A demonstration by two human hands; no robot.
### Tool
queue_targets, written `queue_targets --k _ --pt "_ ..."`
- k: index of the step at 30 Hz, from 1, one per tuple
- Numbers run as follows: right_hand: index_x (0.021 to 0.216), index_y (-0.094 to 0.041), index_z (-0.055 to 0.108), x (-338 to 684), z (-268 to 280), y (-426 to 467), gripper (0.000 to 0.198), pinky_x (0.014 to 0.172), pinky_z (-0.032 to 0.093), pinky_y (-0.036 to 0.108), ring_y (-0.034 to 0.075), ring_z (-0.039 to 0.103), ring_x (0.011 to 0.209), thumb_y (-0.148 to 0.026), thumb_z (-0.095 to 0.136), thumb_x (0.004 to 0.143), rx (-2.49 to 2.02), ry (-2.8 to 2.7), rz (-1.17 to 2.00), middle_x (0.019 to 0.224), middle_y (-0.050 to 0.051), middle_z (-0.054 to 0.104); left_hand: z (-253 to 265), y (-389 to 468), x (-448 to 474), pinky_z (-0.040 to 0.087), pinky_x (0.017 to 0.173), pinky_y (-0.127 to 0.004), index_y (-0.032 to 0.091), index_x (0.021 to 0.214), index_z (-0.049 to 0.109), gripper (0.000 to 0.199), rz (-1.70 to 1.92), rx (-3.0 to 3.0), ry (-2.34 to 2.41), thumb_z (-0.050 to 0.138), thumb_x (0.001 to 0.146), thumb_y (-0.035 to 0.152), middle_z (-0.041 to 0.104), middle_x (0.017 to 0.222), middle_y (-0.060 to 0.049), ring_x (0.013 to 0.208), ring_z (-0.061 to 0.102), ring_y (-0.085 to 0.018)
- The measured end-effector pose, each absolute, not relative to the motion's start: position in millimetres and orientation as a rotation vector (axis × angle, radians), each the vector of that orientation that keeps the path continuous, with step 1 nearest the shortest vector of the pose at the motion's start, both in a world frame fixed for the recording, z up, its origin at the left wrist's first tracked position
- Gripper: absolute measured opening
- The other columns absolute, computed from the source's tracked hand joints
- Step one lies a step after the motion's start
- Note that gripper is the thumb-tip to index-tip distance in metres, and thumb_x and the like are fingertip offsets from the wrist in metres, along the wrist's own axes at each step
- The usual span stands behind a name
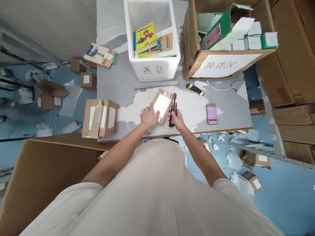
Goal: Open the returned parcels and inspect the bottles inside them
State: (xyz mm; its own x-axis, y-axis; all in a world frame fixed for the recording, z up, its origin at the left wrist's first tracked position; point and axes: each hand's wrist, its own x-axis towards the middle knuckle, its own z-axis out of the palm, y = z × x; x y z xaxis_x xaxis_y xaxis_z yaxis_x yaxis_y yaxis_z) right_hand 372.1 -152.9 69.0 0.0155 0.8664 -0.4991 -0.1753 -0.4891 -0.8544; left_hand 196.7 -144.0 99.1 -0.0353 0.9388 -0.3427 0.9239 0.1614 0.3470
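A small cardboard box (162,105) with a white label and shiny tape lies tilted near the table's front edge. My left hand (148,115) rests on its left side, fingers stretched out over the cardboard. In my right hand (177,118) is a black and red utility knife (173,111), held upright along the box's right side. Its fingers wrap around the handle; whether the blade touches the box I cannot tell. Behind them lies a second utility knife (195,89), black and yellow. To the right is a pink, pixelated flat item (212,114).
A white foam bin (157,69) holding books and a large carton (190,49) of green and white boxes stand at the back. Books (100,55) lie at the left edge. A taped carton (109,118) sits front left; a big open carton (49,170) is beside me.
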Motion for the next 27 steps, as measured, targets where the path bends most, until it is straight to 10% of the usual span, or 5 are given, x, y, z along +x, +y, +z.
queue_targets --k 5,18,27 --pt "0.102 -0.024 0.050 381 75 -145 0.038 0.060 0.052 0.028 0.013 0.056 0.070 -0.049 0.064 0.078 -1.554 -0.840 1.598 0.079 -0.003 0.059 84 -175 176 0.046 0.092 -0.041 0.012 0.153 0.026 0.066 0.254 1.703 1.751 0.038 0.092 0.033 0.059 0.106 -0.014 0.102 0.058 -0.027" --pt "0.100 -0.026 0.050 390 84 -230 0.044 0.064 0.057 0.031 0.014 0.066 0.074 -0.060 0.066 0.077 -1.558 -0.409 1.825 0.097 0.002 0.066 90 -64 178 0.029 0.115 -0.049 0.010 0.149 0.031 0.080 0.333 1.936 1.706 0.052 0.080 0.043 0.031 0.154 -0.019 0.144 0.028 -0.035" --pt "0.113 -0.030 0.043 381 89 -214 0.043 0.076 0.059 0.039 0.023 0.070 0.101 -0.063 0.052 0.087 -1.459 -0.343 1.884 0.102 0.005 0.071 84 -48 166 0.043 0.103 -0.042 0.012 0.124 0.056 0.053 0.315 1.886 1.772 0.052 0.078 0.039 0.062 0.123 -0.015 0.116 0.056 -0.029"
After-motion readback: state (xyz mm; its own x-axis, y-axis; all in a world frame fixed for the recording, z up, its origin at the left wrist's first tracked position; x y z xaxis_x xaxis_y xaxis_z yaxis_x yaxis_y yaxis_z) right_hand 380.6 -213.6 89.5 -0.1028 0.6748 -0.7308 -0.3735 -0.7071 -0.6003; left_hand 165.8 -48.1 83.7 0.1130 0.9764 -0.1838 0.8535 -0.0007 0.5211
